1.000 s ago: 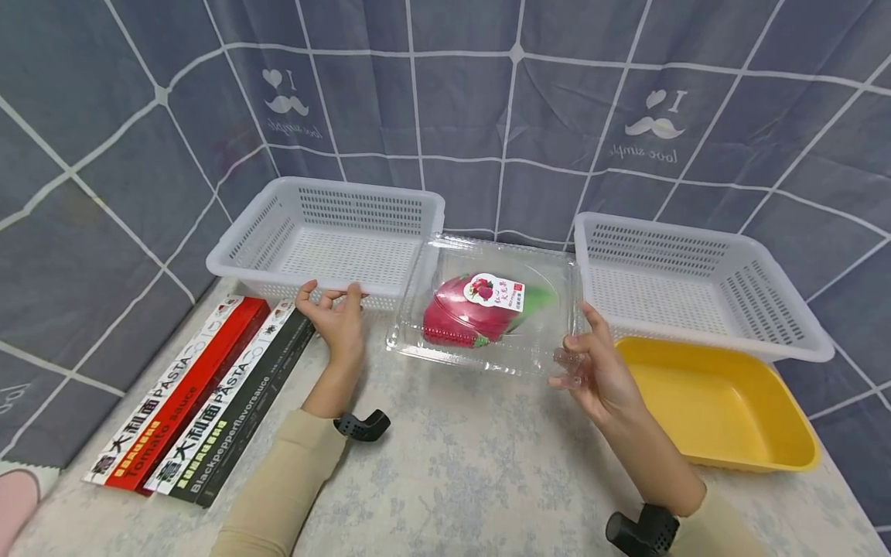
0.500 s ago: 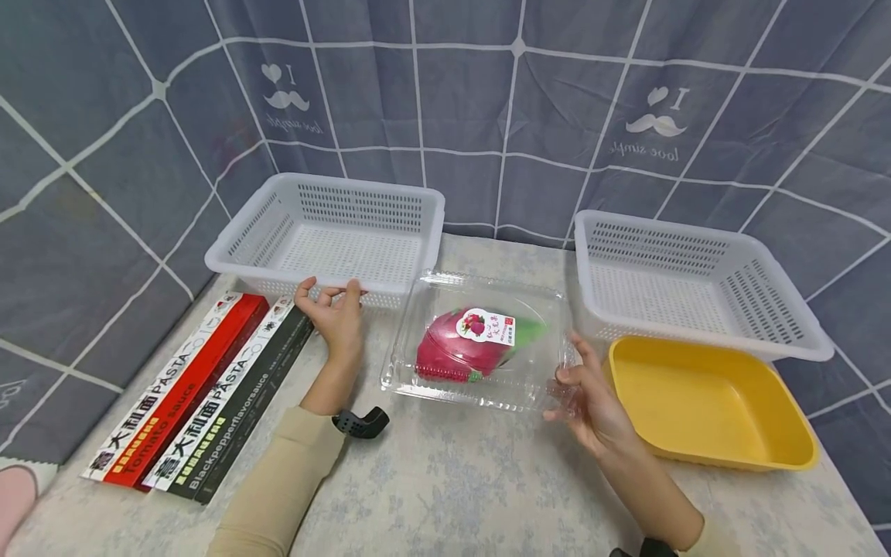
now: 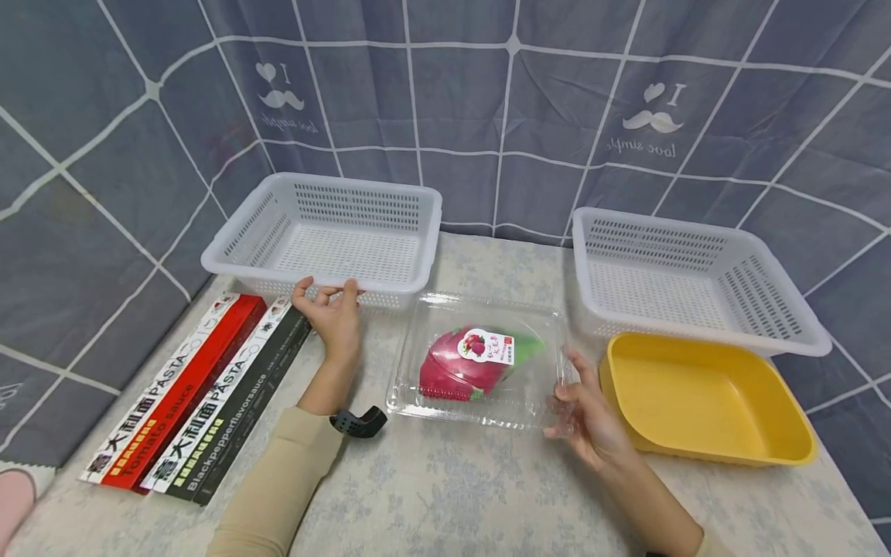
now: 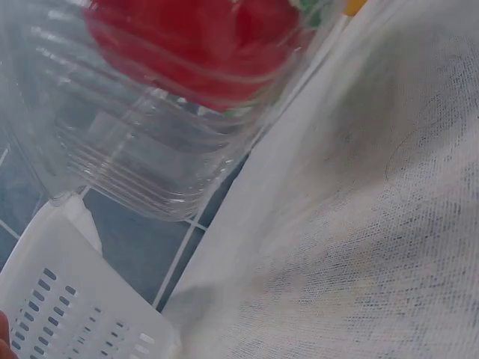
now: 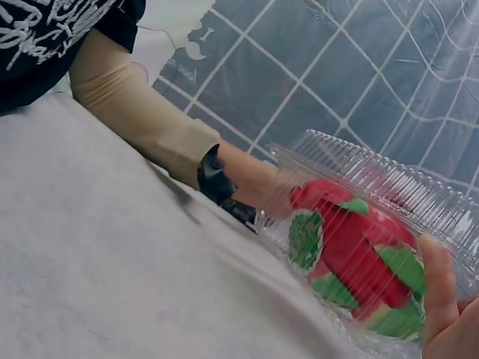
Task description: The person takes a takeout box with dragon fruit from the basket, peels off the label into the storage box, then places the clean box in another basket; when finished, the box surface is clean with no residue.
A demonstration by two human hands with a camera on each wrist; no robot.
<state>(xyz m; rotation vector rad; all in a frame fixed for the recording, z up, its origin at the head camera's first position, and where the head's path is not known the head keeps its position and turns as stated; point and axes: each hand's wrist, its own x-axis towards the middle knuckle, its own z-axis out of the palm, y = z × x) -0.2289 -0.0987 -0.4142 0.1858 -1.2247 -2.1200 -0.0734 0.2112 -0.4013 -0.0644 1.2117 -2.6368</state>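
Observation:
My right hand (image 3: pixel 592 410) holds the right edge of a clear plastic clamshell box (image 3: pixel 411 379), thumb and fingers on either side. Inside lies a pink-red dragon fruit (image 3: pixel 452 367) with green tips, under a white label on the lid. The box is low over the table in front of the gap between two white baskets. At the front rim of the left white basket (image 3: pixel 320 280), the bent fingers of my left hand (image 3: pixel 334 317) grip the edge. The right wrist view shows the dragon fruit (image 5: pixel 359 262) through the box's ribbed wall, beside a finger (image 5: pixel 438 292).
Two pasta boxes, one red (image 3: pixel 188 379) and one black (image 3: pixel 244 394), lie side by side at the left. A second white basket (image 3: pixel 696 336) stands back right, with a yellow bin (image 3: pixel 710 456) in front of it. A grid-patterned curtain (image 3: pixel 459 100) hangs behind.
My right hand has brought the clamshell box with the dragon fruit down and toward me, away from the back of the table. My left hand has stayed at the basket rim.

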